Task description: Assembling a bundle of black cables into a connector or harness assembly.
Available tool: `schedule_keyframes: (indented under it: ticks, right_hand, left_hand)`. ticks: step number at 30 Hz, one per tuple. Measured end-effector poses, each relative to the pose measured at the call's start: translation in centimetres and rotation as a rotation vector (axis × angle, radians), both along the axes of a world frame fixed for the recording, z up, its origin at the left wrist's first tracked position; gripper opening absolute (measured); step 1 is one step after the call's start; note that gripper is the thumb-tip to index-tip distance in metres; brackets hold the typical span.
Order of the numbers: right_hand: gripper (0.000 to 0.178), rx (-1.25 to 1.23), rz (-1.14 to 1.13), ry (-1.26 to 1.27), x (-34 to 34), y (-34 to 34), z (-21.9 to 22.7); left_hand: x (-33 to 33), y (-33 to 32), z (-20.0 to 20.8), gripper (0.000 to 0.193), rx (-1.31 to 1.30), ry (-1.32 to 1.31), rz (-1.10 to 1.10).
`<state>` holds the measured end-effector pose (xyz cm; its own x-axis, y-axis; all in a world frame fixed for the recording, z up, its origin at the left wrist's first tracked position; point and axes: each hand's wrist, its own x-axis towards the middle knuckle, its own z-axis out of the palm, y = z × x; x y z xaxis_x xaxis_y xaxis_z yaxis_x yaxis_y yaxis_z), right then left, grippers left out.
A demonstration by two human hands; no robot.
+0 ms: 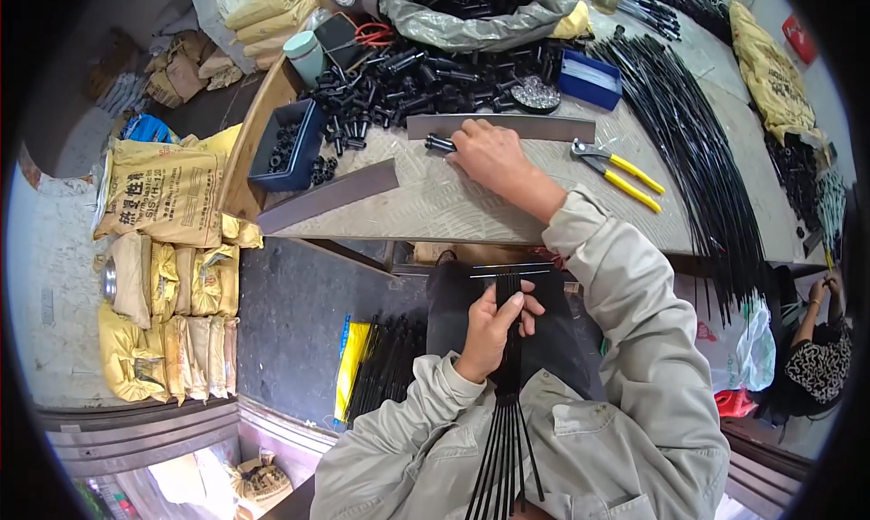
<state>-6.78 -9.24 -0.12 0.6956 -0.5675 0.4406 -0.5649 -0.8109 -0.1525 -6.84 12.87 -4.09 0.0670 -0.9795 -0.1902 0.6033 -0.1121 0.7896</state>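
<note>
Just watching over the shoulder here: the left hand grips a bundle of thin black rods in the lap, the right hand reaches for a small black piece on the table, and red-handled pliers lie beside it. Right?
Nearly. The pliers have yellow handles, not red; the head view shows it. The rest stands: the left hand grips the bundle of thin black rods, and the right hand reaches the small black piece on the table.

Single head-worn fisheye view, looking steeply down from above the seated person's chest. Landmark: the grey patterned metal-topped workbench (435, 203), lying ahead of the camera at mid-frame, within arm's reach. Nearer than the workbench: lap and forearms at the lower edge. Beyond it: far clutter at the top. Straight edges bow toward the rim.
</note>
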Motion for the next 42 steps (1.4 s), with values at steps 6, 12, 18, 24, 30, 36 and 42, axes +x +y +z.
schedule_keyframes:
  ticks: [6,12,18,24,30,36,42]
  right_hand:
    - [0.018,-0.012,0.121,-0.059,-6.7,-0.1,4.2]
    - [0.01,0.372,0.216,-0.191,-8.4,-0.2,3.3]
    - [0.013,0.242,0.192,-0.472,-0.3,-5.9,3.1]
    - [0.017,0.054,-0.019,-0.168,1.9,-8.9,1.2]
    - [0.015,0.7,0.161,-0.492,-6.4,0.6,6.5]
    - [0.012,0.929,0.083,-0.603,-11.3,9.4,2.1]
    - [0.014,1.13,0.039,-1.059,-11.0,10.7,0.2]
  left_hand:
    - [1.3,-0.8,0.0,0.017,0.015,0.025,0.007]
    - [1.4,-1.9,-0.5,0.016,0.017,0.029,-0.01]
    - [1.0,-1.3,-0.7,0.017,0.02,0.019,0.005]
    - [0.6,-1.0,-0.7,0.017,0.04,-0.002,0.008]
    - [0.9,-1.3,-0.6,0.021,-0.034,0.021,0.033]
    - [-0.1,-1.4,-0.7,0.029,-0.023,0.076,0.019]
    - [-1.7,-1.0,0.7,0.026,-0.007,0.055,0.017]
